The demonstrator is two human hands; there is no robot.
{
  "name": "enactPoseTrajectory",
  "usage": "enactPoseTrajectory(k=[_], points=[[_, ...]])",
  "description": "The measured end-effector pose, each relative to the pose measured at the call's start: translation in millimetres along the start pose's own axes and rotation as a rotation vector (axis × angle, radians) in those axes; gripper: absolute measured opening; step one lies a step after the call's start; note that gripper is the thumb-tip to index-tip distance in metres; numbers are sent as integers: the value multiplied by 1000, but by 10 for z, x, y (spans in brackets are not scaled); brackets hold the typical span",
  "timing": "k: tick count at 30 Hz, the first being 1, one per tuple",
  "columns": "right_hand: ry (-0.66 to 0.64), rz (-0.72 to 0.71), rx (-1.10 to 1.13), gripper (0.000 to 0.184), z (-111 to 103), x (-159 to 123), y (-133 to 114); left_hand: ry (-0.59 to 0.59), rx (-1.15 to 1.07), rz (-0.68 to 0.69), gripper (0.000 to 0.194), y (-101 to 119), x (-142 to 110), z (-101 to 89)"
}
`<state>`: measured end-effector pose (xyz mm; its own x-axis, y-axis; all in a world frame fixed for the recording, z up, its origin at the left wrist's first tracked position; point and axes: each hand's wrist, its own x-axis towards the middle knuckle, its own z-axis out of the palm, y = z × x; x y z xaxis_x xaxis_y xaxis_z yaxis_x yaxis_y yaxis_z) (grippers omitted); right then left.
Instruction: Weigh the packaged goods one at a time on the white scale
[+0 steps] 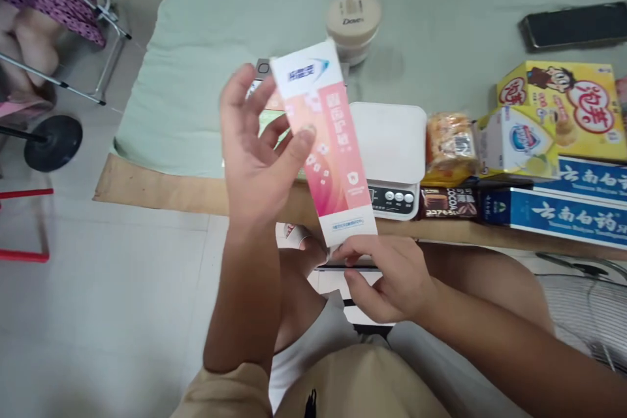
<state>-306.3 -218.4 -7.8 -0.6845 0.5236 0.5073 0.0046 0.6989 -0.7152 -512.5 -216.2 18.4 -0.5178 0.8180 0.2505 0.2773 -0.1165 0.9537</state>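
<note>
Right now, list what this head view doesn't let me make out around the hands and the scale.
All in the head view:
- White, flat-topped digital scale: display mostly hidden by the pink-and-white cardboard box.
- Pale-green item: shape hidden by the left hand and that box.
- Box's smallest print: too small and blurred.
- Lower blue-and-white cardboard box: far end cut off by the right edge.

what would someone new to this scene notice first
The pink and white box, held tilted in the left hand near the centre, probably stands out first. Next come the large yellow box at the right and the Dove tub on the pale green cloth beyond.
</note>
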Motion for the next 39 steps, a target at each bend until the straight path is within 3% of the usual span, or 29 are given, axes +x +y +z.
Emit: enactPoseTrajectory(k=[5,11,15,20,26,29,39], points=[[69,78,90,12,-199,14,76,-120,-7,-66,51,-17,109,519],[103,310,246,8,-416,63,181,-188,27,-153,43,-106,215,851],[129,444,353,6,-528,79,251,-248,52,-182,44,-15,193,902],[218,393,324,3,-667,83,303,-143,275,-183,53,109,93,867],[259,318,227,6,-674,118,297,-341,452,-168,87,152,-63,1005],[280,295,218,7,-641,136,292,-368,483,-199,95,127,-101,1048],[352,253,250,10,-603,182,331,-258,433,-201,91,81,-76,1115]])
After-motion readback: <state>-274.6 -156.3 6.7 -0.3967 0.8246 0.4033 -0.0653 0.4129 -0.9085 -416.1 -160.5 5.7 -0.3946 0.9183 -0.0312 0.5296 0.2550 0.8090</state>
